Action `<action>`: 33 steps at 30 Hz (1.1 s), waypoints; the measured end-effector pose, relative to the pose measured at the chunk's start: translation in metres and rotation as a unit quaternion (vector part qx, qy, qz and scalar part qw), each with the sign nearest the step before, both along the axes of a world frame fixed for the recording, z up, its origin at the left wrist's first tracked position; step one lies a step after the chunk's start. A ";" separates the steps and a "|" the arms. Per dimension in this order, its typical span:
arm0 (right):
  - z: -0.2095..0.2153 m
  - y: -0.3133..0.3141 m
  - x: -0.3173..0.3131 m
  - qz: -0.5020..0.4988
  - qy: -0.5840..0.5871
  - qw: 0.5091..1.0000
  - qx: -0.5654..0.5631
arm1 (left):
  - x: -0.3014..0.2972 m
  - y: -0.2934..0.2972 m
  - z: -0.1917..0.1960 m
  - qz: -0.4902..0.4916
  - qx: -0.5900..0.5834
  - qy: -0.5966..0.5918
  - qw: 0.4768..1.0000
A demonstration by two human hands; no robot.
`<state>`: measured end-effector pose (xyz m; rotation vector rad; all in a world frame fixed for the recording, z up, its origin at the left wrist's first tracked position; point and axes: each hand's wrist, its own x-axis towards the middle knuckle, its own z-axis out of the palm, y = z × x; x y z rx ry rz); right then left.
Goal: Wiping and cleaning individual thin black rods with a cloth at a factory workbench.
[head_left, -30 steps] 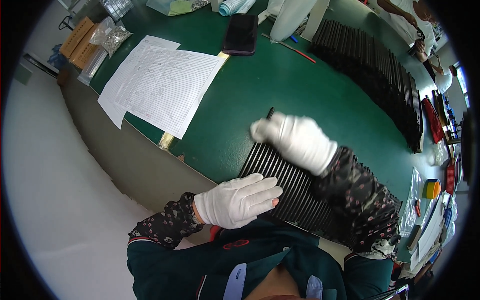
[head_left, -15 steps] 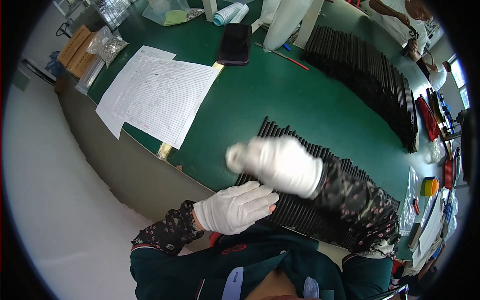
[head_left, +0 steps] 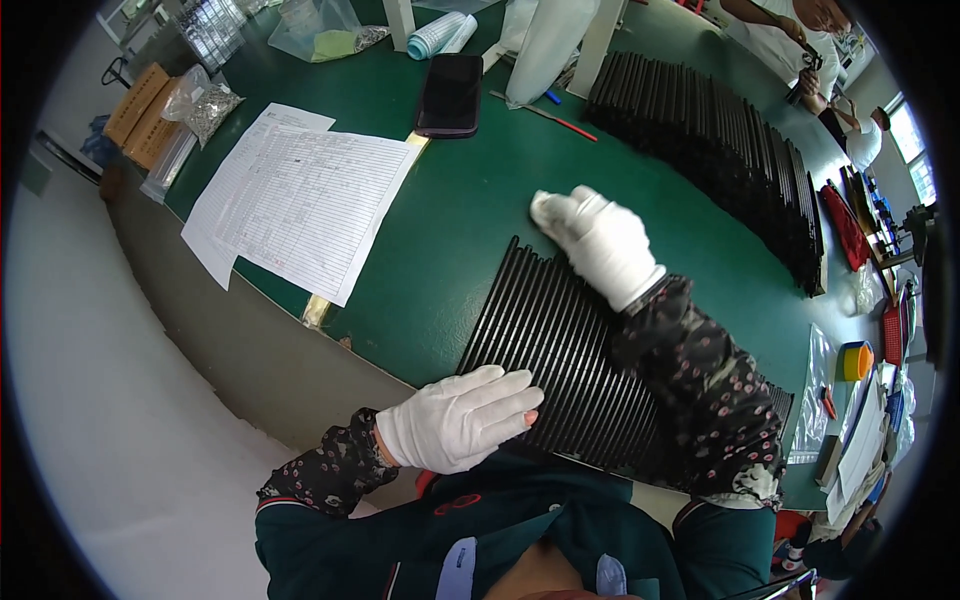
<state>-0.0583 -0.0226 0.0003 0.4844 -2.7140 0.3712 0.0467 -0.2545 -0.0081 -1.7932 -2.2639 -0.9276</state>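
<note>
A row of thin black rods (head_left: 545, 330) lies side by side on the green table in front of me. My left hand (head_left: 460, 418), in a white glove, rests flat on the near ends of the leftmost rods, fingers stretched out; a bare fingertip shows through the glove. Just beyond the rods' far ends is my right hand (head_left: 605, 245), gloved in white too. Its fingers are closed, and a small off-white wad seems to stick out at their tips; what it is I cannot make out. My right forearm hides part of the row.
Farther back stands a long stack of black rods (head_left: 710, 150). Lined paper sheets (head_left: 300, 200) lie at the left, a dark phone (head_left: 448, 95) beyond them. A red pen-like stick (head_left: 560, 123) lies near the back. Yellow tape rolls (head_left: 856, 362) and a plastic bag (head_left: 812, 400) sit at the right.
My right hand has moved away from me and to the right, from over the rods to past their far ends, uncovering more of them. My left hand stays on the rods.
</note>
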 end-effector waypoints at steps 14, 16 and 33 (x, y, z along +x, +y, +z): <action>0.026 -0.023 0.061 0.211 0.005 0.977 -0.027 | 0.000 -0.010 0.000 -0.004 -0.025 0.002 1.000; 0.009 -0.019 0.060 0.164 0.025 0.986 0.008 | 0.002 -0.011 0.001 -0.013 -0.024 -0.005 1.000; 0.040 -0.017 0.103 0.110 -0.051 0.984 -0.128 | -0.108 0.025 0.001 0.058 -0.190 0.125 0.972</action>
